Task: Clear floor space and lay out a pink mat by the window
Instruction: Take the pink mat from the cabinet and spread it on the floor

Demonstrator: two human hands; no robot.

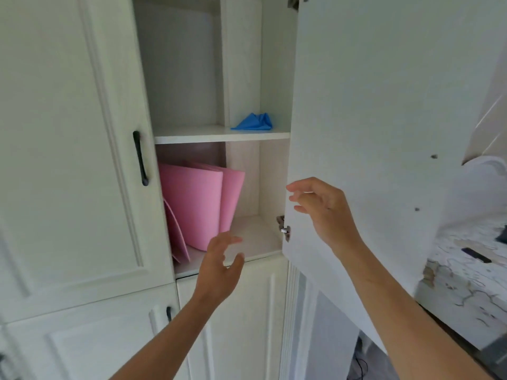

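- Left hand grip: wide open, fingers spread and slightly curved, thumb out to the right. It holds nothing. It is raised in front of the front edge of the lower shelf, near the bottom corner of the pink mat but apart from it.
- Right hand grip: open, fingers loosely extended toward the left, nothing held. It sits at the inner edge of the open door, above the hinge. I cannot tell whether it touches the door.
- Pink mat: folded into several flat panels and standing on edge in the lower compartment of the cupboard, pushed to the left side.
- Mat surface: plain, matte, even pink, with soft rounded folds. The front panels lean to the right at the top. One thinner panel splays out low at the left, its bottom edge on the shelf.
- Upper shelf: a crumpled blue cloth lies at its right end.
- Left of the opening: a closed panelled door with a dark vertical handle.
- Far right: a surface with a white, crackle-patterned cover and a small dark object on it, too blurred to identify.
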